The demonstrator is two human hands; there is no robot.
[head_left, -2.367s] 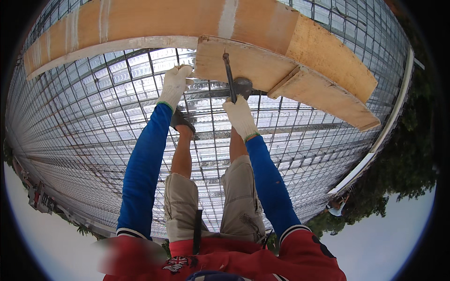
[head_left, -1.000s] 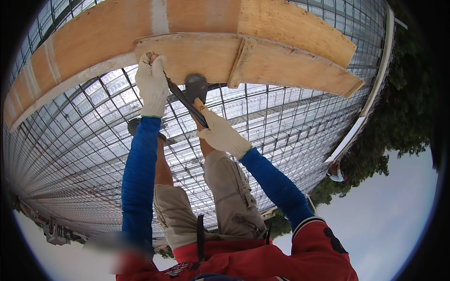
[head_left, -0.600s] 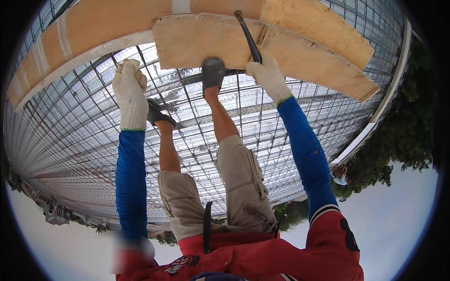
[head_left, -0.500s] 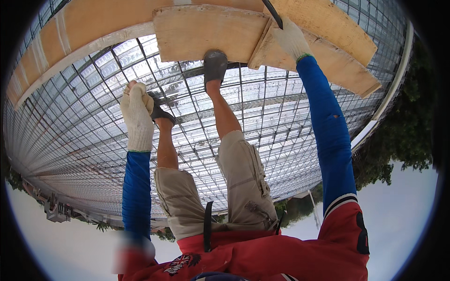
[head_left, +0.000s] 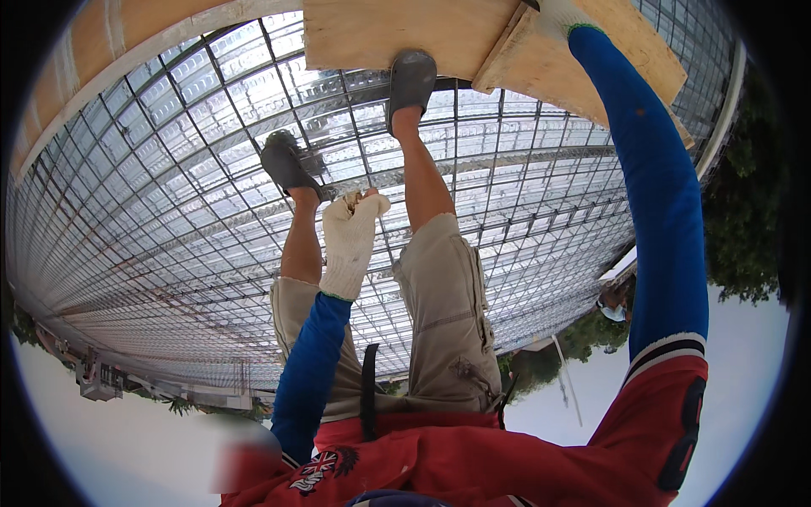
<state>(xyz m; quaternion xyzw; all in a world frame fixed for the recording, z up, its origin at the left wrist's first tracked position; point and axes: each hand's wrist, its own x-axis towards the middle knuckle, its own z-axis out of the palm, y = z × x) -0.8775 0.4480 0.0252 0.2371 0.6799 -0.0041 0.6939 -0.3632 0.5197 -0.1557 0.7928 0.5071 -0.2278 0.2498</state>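
My left hand (head_left: 349,237), in a white knit glove, is closed in front of my left shin, above the steel mesh (head_left: 211,160). Its fingertips are pressed together, and I cannot make out what lies inside them. At the top edge my right hand (head_left: 562,15), gloved the same way, reaches over the plywood boards (head_left: 583,72). Its fingers are partly cut off by the picture's edge. A short end of a dark rod (head_left: 531,4) shows beside it, and the hand grips that rod.
My right clog (head_left: 412,78) is at the edge of a plywood board (head_left: 397,34); my left clog (head_left: 287,162) rests on the mesh. Shiny ribbed sheeting shows beneath the bars. A long curved-looking plank (head_left: 93,93) runs along the upper left. Trees (head_left: 743,203) stand beyond the right edge.
My left hand has swung right and toward my body, staying closed. My right hand has reached farther forward and right, and most of the dark rod has left the picture.
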